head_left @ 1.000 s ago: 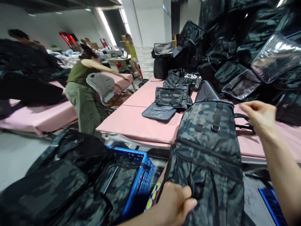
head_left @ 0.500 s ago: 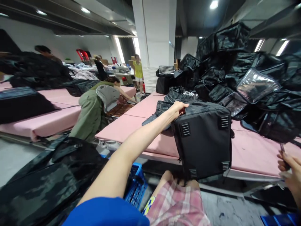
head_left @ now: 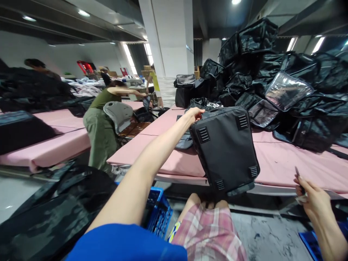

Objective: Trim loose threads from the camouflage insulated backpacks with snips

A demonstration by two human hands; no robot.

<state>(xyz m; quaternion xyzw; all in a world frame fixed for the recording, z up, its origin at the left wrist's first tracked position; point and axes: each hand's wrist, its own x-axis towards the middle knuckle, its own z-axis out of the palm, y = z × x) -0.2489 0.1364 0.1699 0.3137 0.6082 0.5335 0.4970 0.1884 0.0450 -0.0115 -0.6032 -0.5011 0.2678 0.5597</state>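
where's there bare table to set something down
The pink table shows bare surface between the black bag and right hand, and at its near left corner beside the left forearm. Crowded: the far right side, under the pile of bags.

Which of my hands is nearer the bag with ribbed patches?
Left. The left hand holds the bag at its upper left corner; the right hand is apart, off to its right.

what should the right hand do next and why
Probably bring the right hand toward the bag: the left hand holds it near a top corner, its ribbed patches face the camera, and the right hand holds a slim pointed tool off to the side.
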